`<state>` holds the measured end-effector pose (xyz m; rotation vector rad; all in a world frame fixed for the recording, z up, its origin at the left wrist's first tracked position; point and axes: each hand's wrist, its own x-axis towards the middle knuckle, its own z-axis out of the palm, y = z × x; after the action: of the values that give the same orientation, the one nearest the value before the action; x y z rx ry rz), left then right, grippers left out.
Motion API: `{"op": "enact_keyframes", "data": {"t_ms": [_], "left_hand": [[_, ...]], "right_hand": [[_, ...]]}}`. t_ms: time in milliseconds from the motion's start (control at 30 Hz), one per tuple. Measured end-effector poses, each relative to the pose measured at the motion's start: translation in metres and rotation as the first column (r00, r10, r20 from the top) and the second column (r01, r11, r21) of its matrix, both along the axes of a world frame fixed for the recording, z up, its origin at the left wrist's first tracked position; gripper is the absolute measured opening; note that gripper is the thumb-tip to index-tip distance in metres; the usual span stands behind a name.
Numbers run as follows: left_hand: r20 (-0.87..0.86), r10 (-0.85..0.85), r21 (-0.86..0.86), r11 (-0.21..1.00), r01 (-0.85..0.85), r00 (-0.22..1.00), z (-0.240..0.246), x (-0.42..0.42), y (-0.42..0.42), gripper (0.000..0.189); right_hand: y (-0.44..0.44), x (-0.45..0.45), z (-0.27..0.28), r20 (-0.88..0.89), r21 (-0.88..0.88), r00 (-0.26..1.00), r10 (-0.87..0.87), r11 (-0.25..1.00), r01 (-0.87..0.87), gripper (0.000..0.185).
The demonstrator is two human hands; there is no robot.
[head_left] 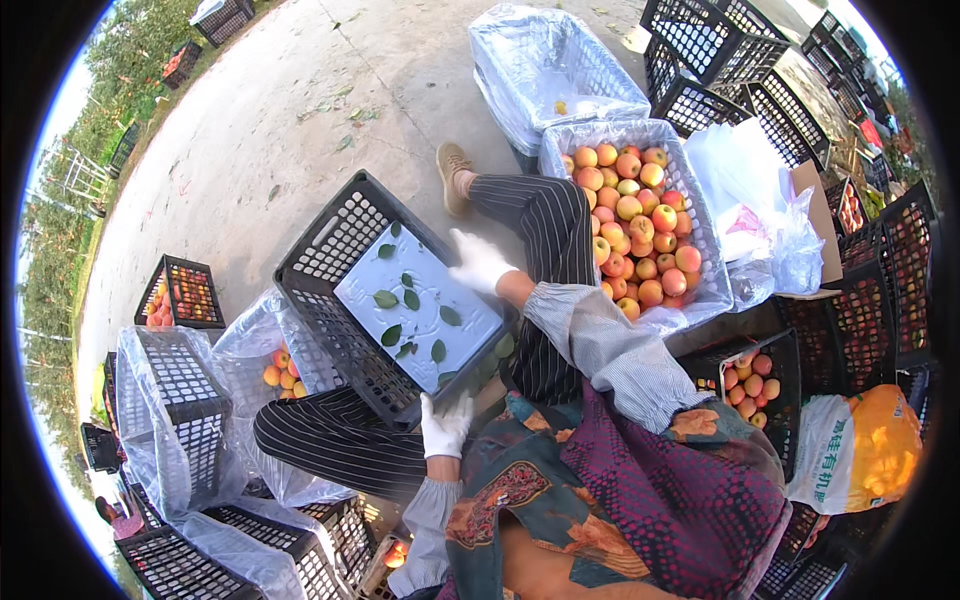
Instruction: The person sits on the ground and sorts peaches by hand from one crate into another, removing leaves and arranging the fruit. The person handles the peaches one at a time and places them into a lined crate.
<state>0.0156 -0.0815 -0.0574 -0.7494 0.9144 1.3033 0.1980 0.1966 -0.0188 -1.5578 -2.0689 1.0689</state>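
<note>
A black plastic crate lies between my knees, its near corner by my left thigh. Green leaves are scattered over a pale embossed panel in its bottom. My right hand, in a white glove, is over the crate's right side with thumb and fingers apart. At the near wall is my white-gloved left hand, thumb pointing up; blur hides whether it grips the rim. Beside my right knee, red and yellow apples fill a crate lined with clear plastic.
Beyond the apples stands another plastic-lined crate. Lined crates crowd my left side, one holding a few apples. Black crates are stacked at far right. Bags and an orange-and-white sack lie on my right. Concrete floor extends ahead.
</note>
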Motion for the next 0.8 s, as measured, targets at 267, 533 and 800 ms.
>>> {"op": "enact_keyframes", "data": {"t_ms": [267, 533, 800], "left_hand": [[-0.216, 0.076, -0.193, 0.974, -0.119, 0.973, -0.046, -0.01, 0.028, 0.038], [-0.369, -0.013, 0.025, 0.999, 0.024, 0.929, -0.039, -0.005, 0.023, 0.017], [-0.51, -0.06, 0.078, 0.99, 0.116, 0.858, -0.009, -0.008, 0.025, 0.022]], "right_hand": [[0.039, -0.022, -0.056, -0.167, -0.372, 0.986, 0.004, 0.926, -0.067, 0.076], [0.04, -0.027, -0.068, -0.317, -0.397, 0.939, -0.133, 0.918, -0.004, 0.083], [0.02, 0.012, -0.009, -0.382, -0.374, 0.903, -0.197, 0.926, 0.044, 0.085]]}}
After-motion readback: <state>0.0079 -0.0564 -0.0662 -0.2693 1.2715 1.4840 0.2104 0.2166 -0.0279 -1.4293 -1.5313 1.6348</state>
